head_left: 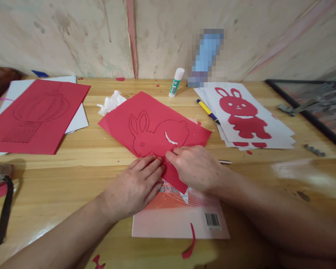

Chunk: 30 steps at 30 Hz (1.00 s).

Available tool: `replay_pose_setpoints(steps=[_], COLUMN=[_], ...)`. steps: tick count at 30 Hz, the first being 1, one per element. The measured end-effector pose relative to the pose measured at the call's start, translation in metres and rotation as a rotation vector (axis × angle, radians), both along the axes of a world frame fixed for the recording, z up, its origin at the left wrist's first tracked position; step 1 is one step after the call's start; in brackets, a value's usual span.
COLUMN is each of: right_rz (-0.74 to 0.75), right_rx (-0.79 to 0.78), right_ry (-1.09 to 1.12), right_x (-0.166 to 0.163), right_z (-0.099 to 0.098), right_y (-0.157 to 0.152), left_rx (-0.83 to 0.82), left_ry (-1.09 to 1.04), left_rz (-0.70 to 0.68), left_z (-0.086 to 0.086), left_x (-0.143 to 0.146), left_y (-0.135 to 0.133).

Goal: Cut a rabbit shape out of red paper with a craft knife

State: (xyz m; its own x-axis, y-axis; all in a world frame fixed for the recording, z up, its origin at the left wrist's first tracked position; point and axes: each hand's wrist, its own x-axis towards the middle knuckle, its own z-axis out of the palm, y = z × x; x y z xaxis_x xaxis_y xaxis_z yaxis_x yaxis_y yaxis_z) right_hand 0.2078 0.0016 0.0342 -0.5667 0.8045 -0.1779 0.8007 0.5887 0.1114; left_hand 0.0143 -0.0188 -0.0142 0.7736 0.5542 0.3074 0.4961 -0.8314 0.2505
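Note:
A sheet of red paper with a rabbit drawn in dark outline lies askew on a pink-and-white booklet. A curved slit in the rabbit's body shows white. My left hand rests flat on the sheet's near edge, fingers stretched out close together. Beside it, my right hand is closed, its fingertips pinching at the paper below the slit; the exact pinch point is partly hidden. Past the right hand pokes a thin metal tip of a pen-like tool, the rest covered by the hand.
A glue stick stands at the back near crumpled white tissue. Right are a yellow-and-blue marker and white sheets with a red rabbit cutout. Left lies red paper with a lantern drawing. A red scrap lies in front.

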Motion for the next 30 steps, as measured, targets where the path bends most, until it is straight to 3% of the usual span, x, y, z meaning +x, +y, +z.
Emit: replay_pose_setpoints(steps=[20,30], right_rz=[-0.017,-0.148], right_rx=[-0.025,-0.054], right_ry=[-0.027,0.076], right_x=[0.0034,0.0075], right_z=[-0.0004,0.0035], right_y=[-0.0024,-0.0004], left_rx=[0.033,0.125], left_ry=[0.007,-0.021], left_rz=[0.001,-0.008], left_z=[-0.001,-0.0043], left_x=[0.0001,-0.0021], left_y=[-0.0006,-0.0015])
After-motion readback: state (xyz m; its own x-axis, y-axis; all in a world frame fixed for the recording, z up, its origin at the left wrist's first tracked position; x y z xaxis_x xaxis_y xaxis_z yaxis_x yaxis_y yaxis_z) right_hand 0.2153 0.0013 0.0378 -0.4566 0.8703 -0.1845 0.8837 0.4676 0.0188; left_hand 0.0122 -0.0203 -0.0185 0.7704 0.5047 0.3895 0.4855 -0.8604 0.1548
